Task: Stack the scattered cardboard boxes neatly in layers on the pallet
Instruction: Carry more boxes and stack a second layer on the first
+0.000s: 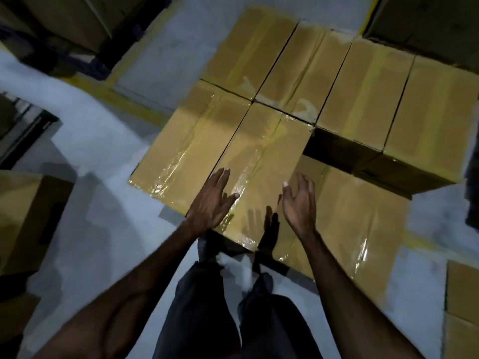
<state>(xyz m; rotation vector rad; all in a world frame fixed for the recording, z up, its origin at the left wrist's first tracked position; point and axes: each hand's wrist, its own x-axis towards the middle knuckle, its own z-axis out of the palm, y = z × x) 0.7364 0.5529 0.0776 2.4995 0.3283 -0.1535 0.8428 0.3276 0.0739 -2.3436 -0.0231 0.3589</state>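
From the head view, you are looking down at a block of taped cardboard boxes [298,81] set tight against one another in rows. Your left hand [211,200] lies palm-down with straight, spread fingers on the near end of the closest upper box [261,156], over its glossy tape seam. Your right hand [299,203] is beside that box's right edge, palm turned inward, fingers loosely extended and gripping nothing; whether it touches the cardboard cannot be told. Both hands are empty.

To the left of that box sits a neighbouring box [186,149] at the same height, flush along its side. To the right, a lower box [355,216] lies one layer down, so the upper layer has a gap there, with the dark side walls of the far-right boxes [404,110] showing above it. The pallet itself is hidden under the stack.

The stack stands on a pale grey floor [108,203] marked with a yellow line [121,97]. Another carton [28,216] stands apart at the left edge, more cartons [462,307] show at the lower right, and dark stacked cartons fill the upper corners. Your dark trousers [233,314] appear at the bottom, close to the near edge of the stack.
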